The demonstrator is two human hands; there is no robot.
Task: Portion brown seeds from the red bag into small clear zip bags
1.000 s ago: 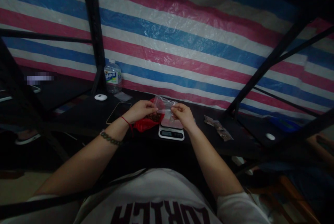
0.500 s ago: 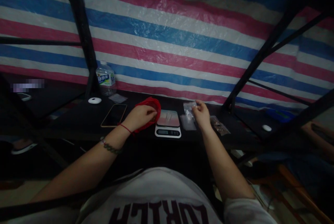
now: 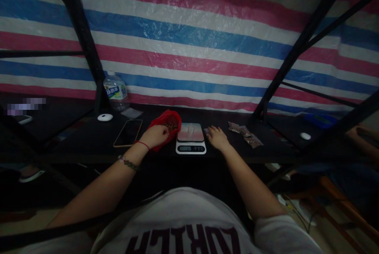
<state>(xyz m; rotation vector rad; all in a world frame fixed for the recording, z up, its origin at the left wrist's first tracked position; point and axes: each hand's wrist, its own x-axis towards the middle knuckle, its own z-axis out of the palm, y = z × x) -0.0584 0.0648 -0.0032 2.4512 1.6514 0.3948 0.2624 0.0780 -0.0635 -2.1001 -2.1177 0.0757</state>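
Note:
A red plastic bag (image 3: 159, 120) lies open on the dark table, with small brown pieces (image 3: 171, 126) inside. My left hand (image 3: 156, 136) is over its near side, fingers curled against the bag; its fingertips are partly hidden. Right of the bag stands a white kitchen scale (image 3: 191, 143) with a bare reddish platform. My right hand (image 3: 217, 137) lies palm down beside the scale, fingers spread over a clear plastic bag (image 3: 207, 131) that it mostly covers. Farther right are several small clear packets (image 3: 244, 131) of brown pieces.
On the left lie a phone (image 3: 128, 132), a white oval device (image 3: 105, 117) and clear bags (image 3: 132, 112), near a large plastic bottle (image 3: 116, 92). Dark metal posts (image 3: 85, 36) frame the table before a striped sheet (image 3: 183, 40). Another person's arm (image 3: 363, 139) is at far right.
My right hand has come down from the raised clear bag and now lies flat on the table. My left hand has drawn back slightly, showing more of the red bag's contents.

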